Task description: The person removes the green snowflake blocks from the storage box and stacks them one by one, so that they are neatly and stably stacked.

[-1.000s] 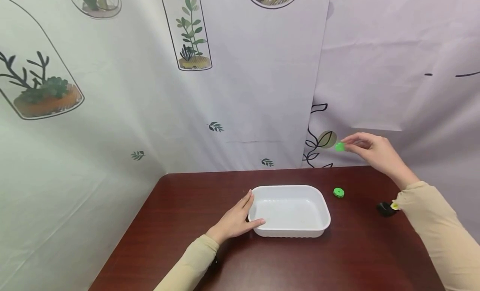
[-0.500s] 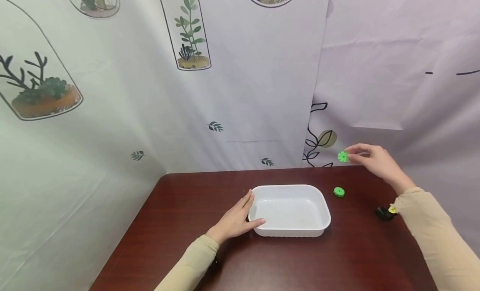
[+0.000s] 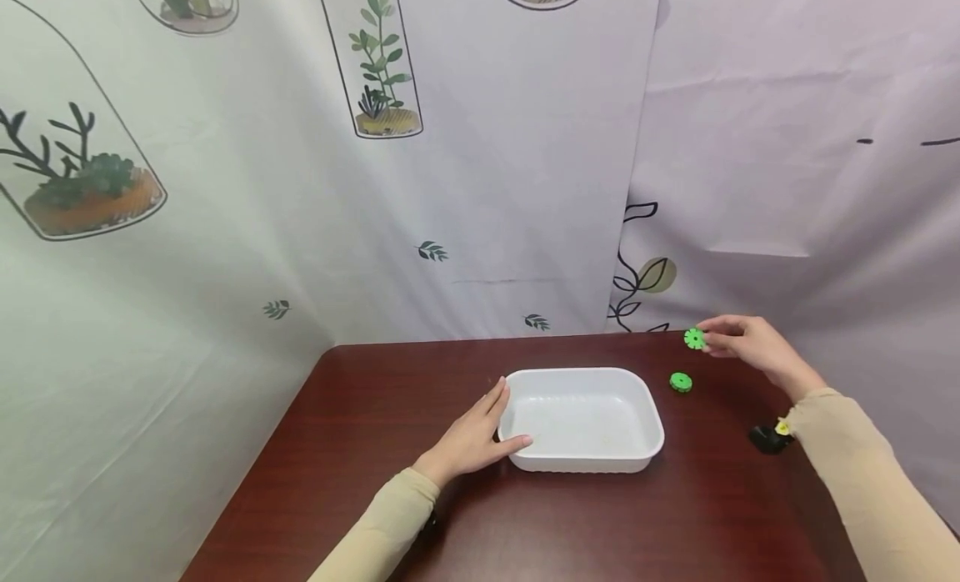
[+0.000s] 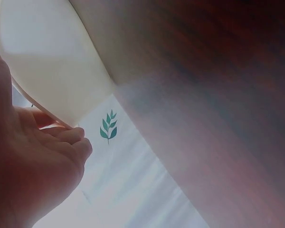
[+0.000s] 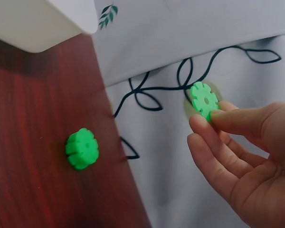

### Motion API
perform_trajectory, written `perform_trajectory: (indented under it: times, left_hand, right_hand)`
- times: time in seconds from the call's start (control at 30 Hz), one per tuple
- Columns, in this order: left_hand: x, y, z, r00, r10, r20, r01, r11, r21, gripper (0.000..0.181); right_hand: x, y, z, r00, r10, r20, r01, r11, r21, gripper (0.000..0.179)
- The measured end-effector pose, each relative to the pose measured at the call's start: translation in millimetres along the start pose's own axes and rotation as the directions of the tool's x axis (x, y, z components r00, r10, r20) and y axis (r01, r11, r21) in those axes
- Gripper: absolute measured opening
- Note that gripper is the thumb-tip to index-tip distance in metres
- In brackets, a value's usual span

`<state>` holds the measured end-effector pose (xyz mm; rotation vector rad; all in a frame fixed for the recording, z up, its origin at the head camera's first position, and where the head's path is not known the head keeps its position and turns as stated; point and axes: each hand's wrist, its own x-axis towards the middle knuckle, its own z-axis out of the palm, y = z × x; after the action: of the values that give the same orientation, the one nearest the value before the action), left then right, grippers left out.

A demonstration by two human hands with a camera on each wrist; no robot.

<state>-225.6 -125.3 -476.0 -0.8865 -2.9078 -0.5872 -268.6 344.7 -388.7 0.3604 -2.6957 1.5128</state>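
My right hand pinches a green notched disc between thumb and fingertips, raised over the table's back right. The disc has a small hole in its middle. Below it on the table lies a short stack of green notched discs, right of the basin. A white rectangular basin sits mid-table with nothing visible inside. My left hand rests at the basin's left end, fingers spread along the outer wall and thumb over the near rim. In the left wrist view, the left hand lies along the rim.
Behind the dark red-brown table hangs a pale cloth printed with plants. A small black object with a yellow-and-white flower shape shows beside the right sleeve.
The right hand has come down with its green disc, nearer to the stack, and the disc's flat face has turned into view. My left hand and the basin have stayed put.
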Motion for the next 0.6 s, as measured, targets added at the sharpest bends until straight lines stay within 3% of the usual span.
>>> perform_trajectory:
  times: [0.6]
  left_hand:
    - [2.3, 0.8, -1.8, 1.0, -0.011, 0.015, 0.011, 1.0, 0.01, 0.099]
  right_hand:
    - [11.5, 44, 24, 0.997, 0.024, 0.073, -0.023, 1.0, -0.014, 0.035]
